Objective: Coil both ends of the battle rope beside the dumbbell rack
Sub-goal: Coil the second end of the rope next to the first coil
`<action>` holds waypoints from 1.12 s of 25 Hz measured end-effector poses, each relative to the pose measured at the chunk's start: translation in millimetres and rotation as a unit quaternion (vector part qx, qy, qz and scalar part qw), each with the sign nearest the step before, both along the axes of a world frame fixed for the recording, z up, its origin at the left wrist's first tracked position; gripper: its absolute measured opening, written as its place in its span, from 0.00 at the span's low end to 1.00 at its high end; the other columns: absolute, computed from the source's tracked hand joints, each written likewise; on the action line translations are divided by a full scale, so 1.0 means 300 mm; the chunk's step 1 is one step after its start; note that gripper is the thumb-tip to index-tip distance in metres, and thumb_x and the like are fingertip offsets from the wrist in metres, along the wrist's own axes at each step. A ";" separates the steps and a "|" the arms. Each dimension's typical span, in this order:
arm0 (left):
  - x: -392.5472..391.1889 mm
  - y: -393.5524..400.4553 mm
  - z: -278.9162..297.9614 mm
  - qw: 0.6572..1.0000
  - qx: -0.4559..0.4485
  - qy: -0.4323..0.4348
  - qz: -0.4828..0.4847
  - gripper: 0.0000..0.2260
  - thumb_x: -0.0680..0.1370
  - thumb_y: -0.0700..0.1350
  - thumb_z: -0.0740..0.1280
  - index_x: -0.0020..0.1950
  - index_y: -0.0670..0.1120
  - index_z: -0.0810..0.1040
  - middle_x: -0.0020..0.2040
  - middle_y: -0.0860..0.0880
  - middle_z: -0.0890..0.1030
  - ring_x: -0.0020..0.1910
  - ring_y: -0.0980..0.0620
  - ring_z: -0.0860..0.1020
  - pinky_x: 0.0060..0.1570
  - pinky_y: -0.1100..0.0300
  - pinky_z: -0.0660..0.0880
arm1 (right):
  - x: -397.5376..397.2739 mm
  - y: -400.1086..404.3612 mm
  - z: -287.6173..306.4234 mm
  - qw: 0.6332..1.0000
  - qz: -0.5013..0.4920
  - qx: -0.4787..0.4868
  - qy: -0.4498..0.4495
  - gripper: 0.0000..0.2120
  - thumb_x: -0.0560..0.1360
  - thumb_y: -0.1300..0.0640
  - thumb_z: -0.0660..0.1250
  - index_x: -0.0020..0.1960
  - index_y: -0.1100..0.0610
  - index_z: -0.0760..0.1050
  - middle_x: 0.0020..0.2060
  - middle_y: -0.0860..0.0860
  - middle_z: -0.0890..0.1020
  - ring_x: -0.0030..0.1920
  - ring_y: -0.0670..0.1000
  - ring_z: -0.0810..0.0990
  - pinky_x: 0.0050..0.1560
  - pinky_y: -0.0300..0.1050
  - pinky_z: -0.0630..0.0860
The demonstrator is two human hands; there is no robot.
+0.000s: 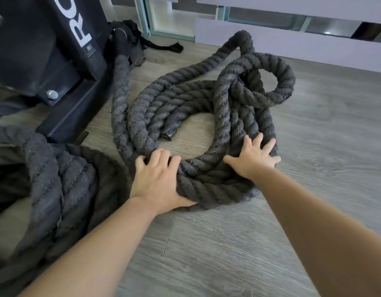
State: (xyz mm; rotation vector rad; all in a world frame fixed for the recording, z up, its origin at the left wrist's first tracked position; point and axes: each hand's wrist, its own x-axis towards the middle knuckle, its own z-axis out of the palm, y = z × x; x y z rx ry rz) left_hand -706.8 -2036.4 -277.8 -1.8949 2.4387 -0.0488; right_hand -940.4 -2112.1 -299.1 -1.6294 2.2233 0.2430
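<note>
We see no container here; the rope (185,99) lies loose on the floor (313,136), a thick, dark grey, twisted cord with a fuzzy, frayed surface. It is laid in several rough loops just beside the rack (56,67), with one smaller loop flopped over the far side of the pile. One cut end (168,133), wrapped in something smooth and glossy, rests inside the ring of loops.

Our left hand (157,181) grips the near side of the coil, thumb under and fingers curled over the strands. Our right hand (252,156) presses flat on the coil's right side, its grip wide, fingers spread and straight.

A second coil (56,185) of the same shaggy rope is heaped at the near left, touching the rack's foot. The rack is black metal, boxy, with a silver bolt (52,94) and white lettering. The floor is grey wood-grain planks, smooth and matt. Behind the rack, a frayed black strap (163,47) trails on the floor.
</note>
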 end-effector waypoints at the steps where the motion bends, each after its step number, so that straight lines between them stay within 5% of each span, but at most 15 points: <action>1: -0.013 -0.014 -0.006 1.000 -0.016 0.004 0.014 0.49 0.58 0.84 0.54 0.64 0.50 0.73 0.61 0.48 0.73 0.64 0.46 0.68 0.57 0.41 0.66 | -0.009 -0.039 0.001 1.000 0.013 -0.002 0.003 0.48 0.72 0.28 0.62 0.81 0.51 0.47 0.81 0.55 0.43 0.78 0.67 0.38 0.69 0.76 0.55; 7: -0.072 -0.044 -0.021 0.997 -0.024 -0.025 0.063 0.48 0.60 0.85 0.52 0.64 0.50 0.67 0.62 0.48 0.68 0.64 0.47 0.64 0.58 0.42 0.65 | 0.024 -0.087 0.023 0.998 0.034 -0.018 0.052 0.42 0.78 0.32 0.55 0.82 0.53 0.45 0.81 0.57 0.42 0.79 0.66 0.41 0.71 0.77 0.46; 11: -0.076 -0.029 -0.018 0.996 0.015 0.014 0.084 0.49 0.61 0.82 0.59 0.70 0.50 0.63 0.71 0.47 0.65 0.76 0.45 0.55 0.68 0.38 0.58 | 0.179 0.094 0.065 0.987 -0.149 -0.033 -0.047 0.43 0.74 0.34 0.61 0.80 0.53 0.52 0.81 0.60 0.44 0.79 0.65 0.37 0.70 0.78 0.45; 15: -0.092 -0.015 -0.005 0.992 0.062 0.058 0.098 0.51 0.64 0.78 0.64 0.76 0.48 0.58 0.79 0.45 0.57 0.79 0.45 0.45 0.74 0.35 0.48 | 0.239 0.183 0.063 0.997 -0.053 -0.029 -0.055 0.35 0.72 0.31 0.57 0.74 0.45 0.66 0.80 0.51 0.56 0.79 0.60 0.45 0.68 0.78 0.51; 18: -0.088 0.009 0.028 0.980 0.157 0.082 0.096 0.51 0.67 0.74 0.66 0.80 0.49 0.50 0.82 0.45 0.42 0.79 0.46 0.34 0.74 0.33 0.40 | 0.211 0.164 0.100 0.996 -0.027 0.010 -0.081 0.36 0.73 0.27 0.56 0.76 0.41 0.64 0.81 0.51 0.53 0.80 0.56 0.46 0.69 0.78 0.49; 21: -0.069 0.063 0.111 0.958 0.237 0.128 0.098 0.45 0.73 0.68 0.67 0.81 0.52 0.48 0.81 0.48 0.38 0.79 0.48 0.34 0.73 0.32 0.37 | 0.139 0.194 0.154 0.976 -0.011 0.052 -0.212 0.36 0.73 0.27 0.57 0.76 0.44 0.65 0.80 0.50 0.58 0.79 0.54 0.53 0.73 0.72 0.53; 24: -0.020 0.068 0.268 0.978 0.143 0.123 0.084 0.40 0.78 0.62 0.64 0.81 0.50 0.47 0.82 0.47 0.40 0.80 0.46 0.39 0.75 0.34 0.42 | 0.104 0.240 0.290 0.972 0.001 -0.055 -0.230 0.29 0.77 0.34 0.59 0.73 0.48 0.71 0.74 0.50 0.70 0.73 0.54 0.67 0.73 0.65 0.60; 28: 0.031 0.020 0.500 0.999 -0.019 0.026 0.024 0.43 0.79 0.64 0.61 0.81 0.48 0.39 0.80 0.42 0.35 0.79 0.39 0.40 0.75 0.33 0.44 | 0.097 0.206 0.552 0.973 0.105 -0.181 -0.098 0.32 0.82 0.40 0.57 0.81 0.50 0.55 0.81 0.51 0.52 0.80 0.55 0.51 0.78 0.62 0.52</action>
